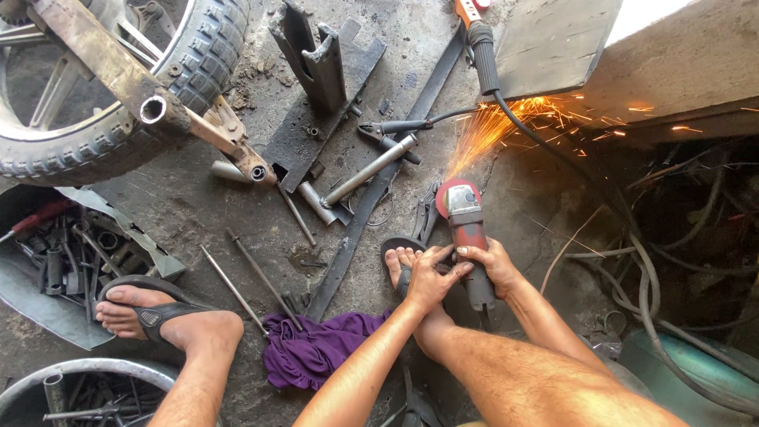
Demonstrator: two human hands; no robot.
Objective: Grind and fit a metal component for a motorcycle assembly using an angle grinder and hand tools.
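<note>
Concrete floor (198,213), grey and oil-stained, carries everything in view. Largest is the black rubber motorcycle tyre on its spoked wheel (118,79) at the upper left, with a rusty steel tube frame (150,107) lying across it. A long flat steel bar (371,198) runs diagonally down the middle, and a crumpled purple cloth (316,348) lies near the person's knees.

Smaller, and in hand, is the red angle grinder with a grey head (465,229). It lies just ahead of both hands, its long axis running away from the person, disc end pointing up and slightly left, tail and black cable (553,150) side toward the body. Orange sparks (506,122) fan out up and to the right from the disc. The right hand (494,265) is closed around the grinder's body and is the nearer of the two to it; the left hand (427,277) is curled beside it, fingers resting against the grinder's rear, over the sandalled foot (399,265).
</note>
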